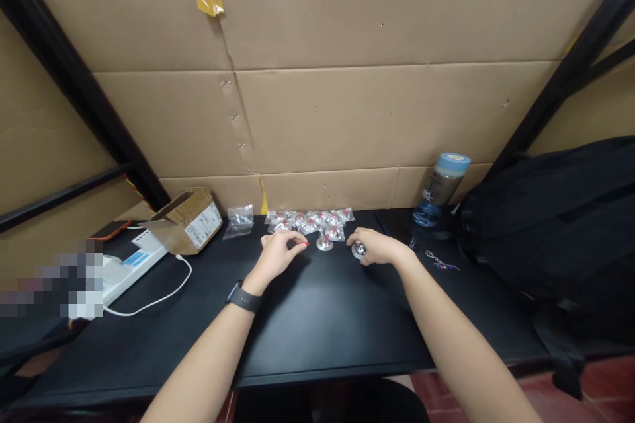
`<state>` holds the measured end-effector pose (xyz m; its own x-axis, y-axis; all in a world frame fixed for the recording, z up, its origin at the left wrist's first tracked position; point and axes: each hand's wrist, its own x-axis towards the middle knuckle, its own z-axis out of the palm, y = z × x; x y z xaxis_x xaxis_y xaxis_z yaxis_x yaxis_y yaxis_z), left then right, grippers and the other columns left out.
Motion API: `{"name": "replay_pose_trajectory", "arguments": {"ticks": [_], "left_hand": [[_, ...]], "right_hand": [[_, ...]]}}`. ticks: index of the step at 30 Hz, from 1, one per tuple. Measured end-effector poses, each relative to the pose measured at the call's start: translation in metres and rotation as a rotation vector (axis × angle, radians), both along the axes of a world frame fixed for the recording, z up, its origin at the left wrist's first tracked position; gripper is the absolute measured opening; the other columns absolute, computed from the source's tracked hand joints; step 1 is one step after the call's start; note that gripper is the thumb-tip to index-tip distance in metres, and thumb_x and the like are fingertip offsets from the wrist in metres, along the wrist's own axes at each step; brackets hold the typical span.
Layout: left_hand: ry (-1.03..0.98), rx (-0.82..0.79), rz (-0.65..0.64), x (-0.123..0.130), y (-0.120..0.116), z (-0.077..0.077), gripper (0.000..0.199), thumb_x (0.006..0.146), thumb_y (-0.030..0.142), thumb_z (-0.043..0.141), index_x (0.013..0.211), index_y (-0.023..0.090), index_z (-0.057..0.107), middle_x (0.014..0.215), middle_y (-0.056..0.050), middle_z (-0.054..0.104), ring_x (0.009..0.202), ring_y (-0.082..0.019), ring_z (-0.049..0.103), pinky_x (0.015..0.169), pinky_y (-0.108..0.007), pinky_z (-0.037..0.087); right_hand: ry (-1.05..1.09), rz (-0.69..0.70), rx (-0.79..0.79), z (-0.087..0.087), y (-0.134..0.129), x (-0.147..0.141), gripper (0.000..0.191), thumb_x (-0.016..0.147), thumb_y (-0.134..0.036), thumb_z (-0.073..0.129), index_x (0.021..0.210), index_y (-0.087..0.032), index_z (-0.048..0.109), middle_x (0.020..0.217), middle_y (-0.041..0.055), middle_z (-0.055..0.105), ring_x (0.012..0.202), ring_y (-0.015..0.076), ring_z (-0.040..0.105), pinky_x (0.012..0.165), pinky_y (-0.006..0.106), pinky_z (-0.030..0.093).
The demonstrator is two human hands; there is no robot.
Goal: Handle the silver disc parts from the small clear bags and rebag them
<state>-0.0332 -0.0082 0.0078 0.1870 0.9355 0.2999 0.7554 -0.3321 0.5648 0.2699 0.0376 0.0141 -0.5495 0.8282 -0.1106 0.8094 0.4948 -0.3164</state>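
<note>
My left hand is closed in a pinch on a small red piece, mostly hidden by the fingertips. In my right hand is a round, shiny metal piece with a flat rim and a raised middle, tilted toward me. Between the hands, a similar metal disc with a red part on top sits on the black tabletop. Just behind it lie several small clear bags holding metal and red pieces.
An empty-looking clear bag and an open cardboard box lie left, near a white power strip with a white cable. At right are a blue-lidded bottle, a keyring and a black backpack. Cardboard lines the back.
</note>
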Motion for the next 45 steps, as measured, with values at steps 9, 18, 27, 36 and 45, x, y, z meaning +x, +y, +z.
{"name": "replay_pose_trajectory", "arguments": {"ticks": [9,18,27,36,45], "left_hand": [[-0.137,0.078,-0.053,0.002,0.006,-0.01,0.009,0.085,0.035,0.071,0.086,0.028,0.077,0.105,-0.002,0.074,0.107,-0.024,0.063,0.102,-0.042,0.041],[-0.432,0.104,-0.136,0.018,0.002,-0.015,0.015,0.083,0.036,0.074,0.083,0.022,0.077,0.099,-0.006,0.072,0.097,-0.021,0.067,0.097,-0.037,0.05],[-0.564,0.091,-0.164,0.021,0.003,-0.015,0.016,0.08,0.036,0.077,0.081,0.019,0.077,0.096,-0.007,0.071,0.094,-0.022,0.067,0.096,-0.037,0.05],[-0.587,0.082,-0.173,0.023,0.002,-0.019,0.01,0.08,0.029,0.076,0.081,0.02,0.077,0.097,-0.007,0.072,0.097,-0.023,0.067,0.096,-0.038,0.049],[-0.174,0.255,0.059,0.03,-0.01,-0.008,0.01,0.086,0.027,0.071,0.078,0.026,0.077,0.097,-0.003,0.074,0.109,-0.025,0.056,0.1,-0.045,0.038]], "right_hand": [[0.233,0.058,0.141,0.006,-0.007,-0.015,0.047,0.065,-0.017,0.083,0.111,-0.022,0.072,0.111,0.0058,0.071,0.1,0.0229,0.066,0.09,0.031,0.049],[0.873,0.062,0.11,-0.001,-0.036,-0.074,0.053,0.07,-0.041,0.086,0.118,-0.025,0.068,0.109,0.0039,0.074,0.095,0.0207,0.07,0.087,0.032,0.055],[1.045,0.02,0.117,-0.013,-0.039,-0.084,0.051,0.067,-0.039,0.089,0.112,-0.023,0.068,0.108,0.0059,0.075,0.096,0.0224,0.072,0.089,0.035,0.057],[1.177,0.006,0.003,-0.02,-0.037,-0.087,0.044,0.063,-0.037,0.091,0.095,-0.021,0.067,0.113,0.0089,0.075,0.1,0.0259,0.073,0.089,0.038,0.059],[1.045,-0.002,-0.005,-0.02,-0.031,-0.083,0.032,0.075,-0.043,0.082,0.091,-0.02,0.067,0.118,0.0086,0.071,0.094,0.022,0.072,0.083,0.035,0.059]]}}
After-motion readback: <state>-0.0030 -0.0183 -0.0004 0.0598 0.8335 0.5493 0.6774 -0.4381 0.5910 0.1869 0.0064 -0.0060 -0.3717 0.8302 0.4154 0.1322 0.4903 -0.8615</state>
